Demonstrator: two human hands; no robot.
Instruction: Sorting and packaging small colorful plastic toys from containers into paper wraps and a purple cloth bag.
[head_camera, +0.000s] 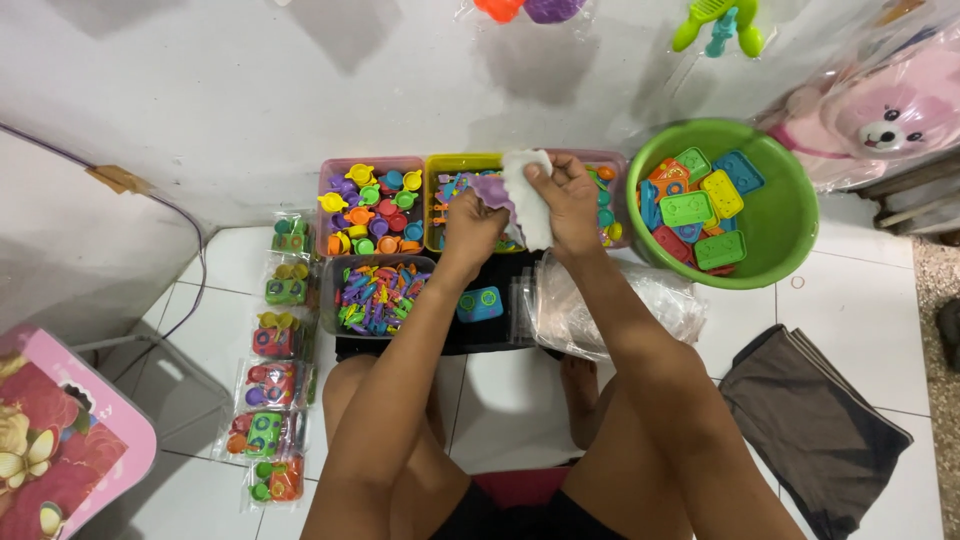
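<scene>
Right hand (570, 200) pinching the top of a white plastic bag (527, 205), fingers curled tight over its upper edge. Left hand (472, 222) pinched on a purple toy piece (493, 190), pressed against the bag's left side. Both raised above the yellow bin (436, 200) of small parts, close to the white wall. Just left, a pink bin (325, 205) packed with bright toy cups; below it a clear tub (330, 295) of mixed coloured pieces. Under the wrists, a blue toy plate (480, 303) on a black mat beside a heap of clear bags (620, 305). Right, a green basin (790, 225) holding flat moulds, rim almost touching the bins. Far left, a column of packed toy sets (272, 400) along the floor tiles. Open tile right of the knees, up to a folded dark cloth (810, 420).
</scene>
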